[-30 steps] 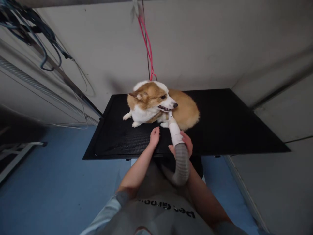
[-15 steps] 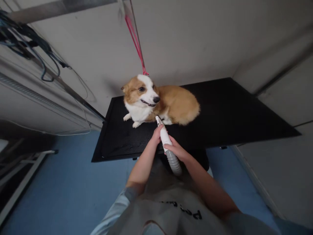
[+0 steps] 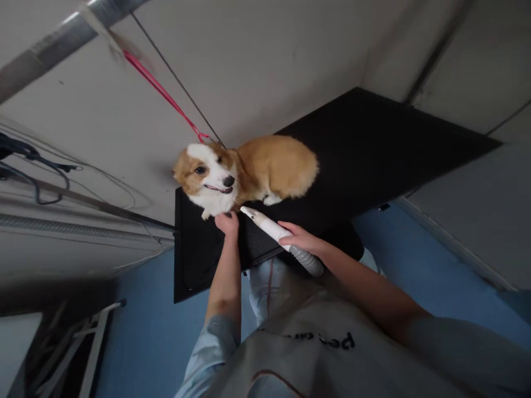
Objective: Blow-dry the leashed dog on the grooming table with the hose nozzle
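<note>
A tan-and-white corgi [image 3: 274,166] lies on a black grooming table [image 3: 373,149], its head turned toward me and its mouth slightly open. My left hand [image 3: 227,223] is closed at the dog's chest, around a front paw that the fingers hide; the other front paw [image 3: 206,214] shows beside it. In my right hand [image 3: 302,239] is the white nozzle of a pet dryer [image 3: 267,225], gripped near its rear end. Its tip points up and left at the dog's chest, close to my left hand. A grey ribbed hose [image 3: 307,261] runs from the nozzle toward my body.
A pink leash loop [image 3: 161,91] runs from a metal bar [image 3: 62,47] down to the dog's neck. Dark cords [image 3: 33,168] hang at left, near a ribbed hose [image 3: 83,228] along the wall. A white frame [image 3: 97,342] stands on the blue floor [image 3: 141,326].
My left hand has let go of the dryer nozzle and moved to the dog's front paw. The nozzle now tilts further left, held by the right hand alone. The view has turned.
</note>
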`<action>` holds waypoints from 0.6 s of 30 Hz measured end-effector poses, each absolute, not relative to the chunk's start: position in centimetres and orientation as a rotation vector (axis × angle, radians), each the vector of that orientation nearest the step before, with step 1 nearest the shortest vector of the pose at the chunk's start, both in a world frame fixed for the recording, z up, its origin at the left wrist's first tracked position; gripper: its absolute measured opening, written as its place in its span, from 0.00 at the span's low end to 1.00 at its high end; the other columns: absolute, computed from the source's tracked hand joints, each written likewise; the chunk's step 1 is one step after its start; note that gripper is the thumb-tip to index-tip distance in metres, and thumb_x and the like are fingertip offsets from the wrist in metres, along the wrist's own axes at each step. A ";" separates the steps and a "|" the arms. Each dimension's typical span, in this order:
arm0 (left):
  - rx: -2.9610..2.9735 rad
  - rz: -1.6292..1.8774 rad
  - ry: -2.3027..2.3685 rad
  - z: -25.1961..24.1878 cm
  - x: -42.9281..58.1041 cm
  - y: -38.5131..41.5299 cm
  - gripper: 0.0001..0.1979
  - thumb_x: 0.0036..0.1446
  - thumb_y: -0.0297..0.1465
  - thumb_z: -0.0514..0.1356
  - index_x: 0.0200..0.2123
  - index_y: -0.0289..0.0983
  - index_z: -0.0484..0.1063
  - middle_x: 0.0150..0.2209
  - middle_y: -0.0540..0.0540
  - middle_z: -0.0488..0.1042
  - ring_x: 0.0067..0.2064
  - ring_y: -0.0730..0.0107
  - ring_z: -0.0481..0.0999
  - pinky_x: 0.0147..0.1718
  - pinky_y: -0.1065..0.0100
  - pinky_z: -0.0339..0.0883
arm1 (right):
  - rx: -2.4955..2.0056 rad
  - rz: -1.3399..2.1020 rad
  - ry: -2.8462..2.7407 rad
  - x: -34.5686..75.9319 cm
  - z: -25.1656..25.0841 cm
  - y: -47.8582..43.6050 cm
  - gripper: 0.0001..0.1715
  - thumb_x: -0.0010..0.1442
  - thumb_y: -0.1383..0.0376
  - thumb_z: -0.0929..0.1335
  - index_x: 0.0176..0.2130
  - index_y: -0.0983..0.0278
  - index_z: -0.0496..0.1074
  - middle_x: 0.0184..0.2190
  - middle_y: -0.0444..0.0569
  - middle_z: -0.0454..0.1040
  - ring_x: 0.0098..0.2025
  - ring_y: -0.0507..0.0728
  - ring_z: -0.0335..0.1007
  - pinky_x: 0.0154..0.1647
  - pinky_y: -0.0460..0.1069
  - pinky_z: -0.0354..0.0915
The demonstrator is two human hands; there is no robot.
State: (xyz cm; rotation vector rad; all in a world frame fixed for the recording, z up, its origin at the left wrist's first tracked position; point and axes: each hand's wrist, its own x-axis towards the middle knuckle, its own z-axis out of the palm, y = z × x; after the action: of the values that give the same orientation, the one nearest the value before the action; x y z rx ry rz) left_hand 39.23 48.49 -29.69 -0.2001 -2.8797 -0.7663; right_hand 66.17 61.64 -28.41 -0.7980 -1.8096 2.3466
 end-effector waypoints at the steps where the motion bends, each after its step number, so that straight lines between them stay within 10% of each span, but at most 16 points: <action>1: -0.218 -0.677 -2.910 -29.8 38.7 48.4 0.18 0.62 0.36 0.60 0.48 0.28 0.77 0.55 0.23 0.77 0.63 0.37 0.73 0.64 0.45 0.64 | -0.803 2.320 -1.813 66.2 -28.6 61.6 0.56 0.48 0.63 0.78 0.72 0.63 0.65 0.69 0.56 0.71 0.67 0.68 0.71 0.72 0.62 0.64; 18: -0.340 -0.090 -3.131 -28.7 40.4 47.6 0.25 0.64 0.46 0.63 0.51 0.30 0.78 0.51 0.25 0.81 0.57 0.39 0.80 0.59 0.48 0.66 | -0.724 2.187 -1.907 66.8 -29.6 60.0 0.51 0.50 0.64 0.77 0.71 0.64 0.67 0.68 0.57 0.72 0.67 0.67 0.72 0.71 0.61 0.65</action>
State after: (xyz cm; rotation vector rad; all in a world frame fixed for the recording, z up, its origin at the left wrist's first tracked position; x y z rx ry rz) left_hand 40.40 47.61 -28.73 -0.3401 -3.1305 -0.0901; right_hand 66.77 60.04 -29.63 -0.7242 -1.9066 2.1865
